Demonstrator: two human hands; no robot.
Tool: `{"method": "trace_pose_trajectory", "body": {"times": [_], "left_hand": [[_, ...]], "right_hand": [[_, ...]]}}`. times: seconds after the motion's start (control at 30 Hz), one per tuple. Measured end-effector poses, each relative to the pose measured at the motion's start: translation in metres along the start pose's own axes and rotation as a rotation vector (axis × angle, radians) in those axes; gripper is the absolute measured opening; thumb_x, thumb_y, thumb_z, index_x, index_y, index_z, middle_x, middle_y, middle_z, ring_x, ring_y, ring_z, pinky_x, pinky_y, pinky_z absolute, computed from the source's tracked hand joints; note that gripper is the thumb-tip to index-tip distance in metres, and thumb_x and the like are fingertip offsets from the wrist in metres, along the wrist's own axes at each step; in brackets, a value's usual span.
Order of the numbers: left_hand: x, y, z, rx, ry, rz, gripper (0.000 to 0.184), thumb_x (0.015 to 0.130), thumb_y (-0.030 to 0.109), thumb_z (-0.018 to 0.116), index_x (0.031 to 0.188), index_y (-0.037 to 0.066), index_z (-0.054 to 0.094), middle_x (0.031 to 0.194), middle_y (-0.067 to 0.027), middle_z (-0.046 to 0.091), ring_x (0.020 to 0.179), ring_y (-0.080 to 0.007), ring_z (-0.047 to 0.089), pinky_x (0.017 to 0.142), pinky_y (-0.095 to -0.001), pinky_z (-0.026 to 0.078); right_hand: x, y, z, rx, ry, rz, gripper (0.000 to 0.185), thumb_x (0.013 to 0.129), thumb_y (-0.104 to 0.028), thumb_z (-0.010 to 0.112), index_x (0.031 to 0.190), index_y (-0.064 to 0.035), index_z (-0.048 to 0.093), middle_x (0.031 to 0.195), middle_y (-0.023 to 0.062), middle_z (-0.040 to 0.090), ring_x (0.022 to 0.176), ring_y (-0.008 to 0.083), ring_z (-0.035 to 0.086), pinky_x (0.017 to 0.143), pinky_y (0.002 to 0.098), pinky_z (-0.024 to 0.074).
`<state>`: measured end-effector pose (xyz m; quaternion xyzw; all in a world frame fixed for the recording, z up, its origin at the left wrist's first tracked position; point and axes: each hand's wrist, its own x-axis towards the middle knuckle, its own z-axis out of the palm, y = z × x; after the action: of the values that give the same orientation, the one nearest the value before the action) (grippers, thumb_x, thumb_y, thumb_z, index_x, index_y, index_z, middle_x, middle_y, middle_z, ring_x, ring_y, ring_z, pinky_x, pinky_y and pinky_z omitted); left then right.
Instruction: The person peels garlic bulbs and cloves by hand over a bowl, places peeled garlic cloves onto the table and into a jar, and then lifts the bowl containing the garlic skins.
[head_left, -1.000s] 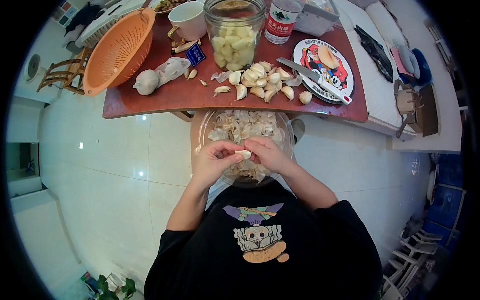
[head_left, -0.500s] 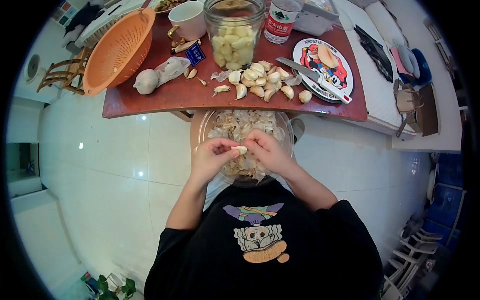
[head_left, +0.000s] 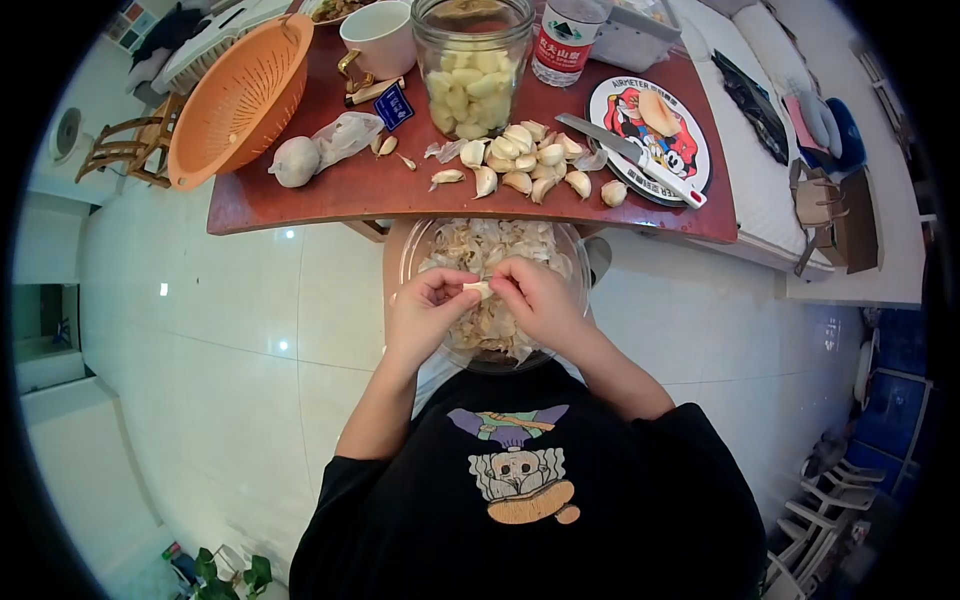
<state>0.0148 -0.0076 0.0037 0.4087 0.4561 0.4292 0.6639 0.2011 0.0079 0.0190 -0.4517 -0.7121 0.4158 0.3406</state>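
Note:
Between thumb and fingers, my left hand [head_left: 432,310] pinches a pale garlic clove [head_left: 480,290]. My right hand [head_left: 535,298] is closed at the clove's right end, fingertips pressed together; whether it grips skin or the clove itself is too small to tell. Both hands are over a clear bowl [head_left: 408,262] full of papery garlic skins [head_left: 495,240]. On the red table [head_left: 300,205] above, unpeeled cloves [head_left: 522,160] lie heaped in front of a glass jar [head_left: 472,85] holding peeled cloves. A whole garlic bulb [head_left: 295,162] sits at the left.
An orange colander [head_left: 240,105] leans at the table's left. Behind are a white mug [head_left: 378,40] and a water bottle [head_left: 565,45]. A knife [head_left: 640,158] rests across a cartoon plate [head_left: 680,120] at the right. A blue tag [head_left: 393,107] lies near the jar.
The clove has tilted and moved slightly up and left between my fingers. My right fingertips parted a little from it, then came back against its end.

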Motion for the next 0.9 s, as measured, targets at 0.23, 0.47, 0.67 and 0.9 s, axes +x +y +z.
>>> {"method": "trace_pose_trajectory", "body": {"times": [0.23,0.47,0.67,0.9], "left_hand": [[0.000,0.001,-0.002,0.045,0.008,0.012,0.017,0.083,0.001,0.064,0.100,0.000,0.062,0.087,-0.0045,0.065,0.077,-0.0079,0.061,0.069,-0.0202,0.049],[-0.002,0.002,-0.003,-0.247,-0.094,-0.023,0.016,0.084,-0.001,0.062,0.099,0.000,0.060,0.091,-0.0078,0.065,0.079,-0.0126,0.063,0.072,-0.0239,0.052],[0.002,-0.001,-0.007,-0.479,-0.047,-0.132,0.014,0.086,0.001,0.060,0.099,0.002,0.056,0.092,-0.0109,0.065,0.081,-0.0155,0.064,0.074,-0.0253,0.054],[0.001,-0.003,0.002,-0.212,0.033,0.027,0.014,0.083,-0.004,0.061,0.095,0.001,0.056,0.093,-0.0097,0.064,0.084,-0.0141,0.064,0.074,-0.0244,0.054]], "right_hand": [[-0.002,-0.006,-0.006,0.175,-0.080,0.147,0.011,0.088,-0.013,0.055,0.088,-0.0021,0.055,0.072,0.0083,0.059,0.066,0.0178,0.057,0.061,0.0293,0.0440],[-0.002,0.022,0.004,0.535,-0.017,0.280,0.011,0.089,-0.012,0.056,0.085,-0.0018,0.055,0.069,0.0020,0.056,0.064,0.0079,0.051,0.056,0.0249,0.0411],[0.004,0.015,-0.006,-0.168,0.090,0.016,0.009,0.082,-0.008,0.064,0.088,-0.0038,0.058,0.071,0.0021,0.055,0.055,0.0091,0.049,0.051,0.0236,0.0395],[0.011,-0.022,-0.014,0.034,0.059,-0.040,0.013,0.079,-0.009,0.066,0.090,-0.0031,0.062,0.077,0.0068,0.060,0.062,0.0150,0.056,0.056,0.0273,0.0434]]}}
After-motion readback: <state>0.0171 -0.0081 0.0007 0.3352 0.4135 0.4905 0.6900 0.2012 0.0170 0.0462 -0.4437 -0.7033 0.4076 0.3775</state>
